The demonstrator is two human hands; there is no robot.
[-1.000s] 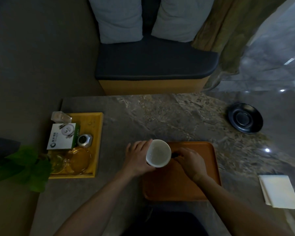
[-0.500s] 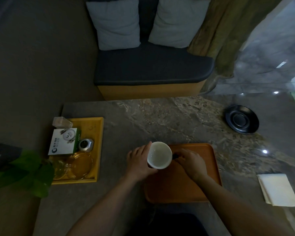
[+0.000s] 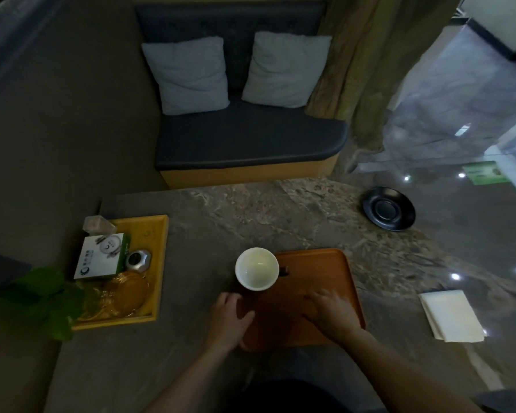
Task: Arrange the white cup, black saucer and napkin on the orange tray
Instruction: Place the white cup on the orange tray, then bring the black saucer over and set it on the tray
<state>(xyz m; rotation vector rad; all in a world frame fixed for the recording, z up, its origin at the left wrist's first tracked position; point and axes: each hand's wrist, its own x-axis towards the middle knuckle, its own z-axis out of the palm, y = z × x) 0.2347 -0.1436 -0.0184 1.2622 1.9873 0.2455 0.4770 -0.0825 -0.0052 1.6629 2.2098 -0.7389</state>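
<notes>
The white cup point(image 3: 257, 268) stands upright at the far left corner of the orange tray point(image 3: 319, 269), with no hand on it. My left hand point(image 3: 230, 317) rests at the tray's near left edge, fingers apart, holding nothing. My right hand point(image 3: 332, 312) lies flat over the tray's near half, fingers spread and blurred. The black saucer point(image 3: 388, 208) sits on the stone table far to the right. The folded white napkin point(image 3: 452, 315) lies on the table to the right of the tray.
A yellow tray point(image 3: 158, 234) at the left holds a white box, a small metal pot and glass dishes. A green plant point(image 3: 39, 302) leans in at the left edge. A cushioned bench point(image 3: 248, 141) with two pillows stands beyond the table.
Both hands have let go of the cup and pulled back toward me. The cup now stands alone at the tray's far left corner. The camera has tilted upward.
</notes>
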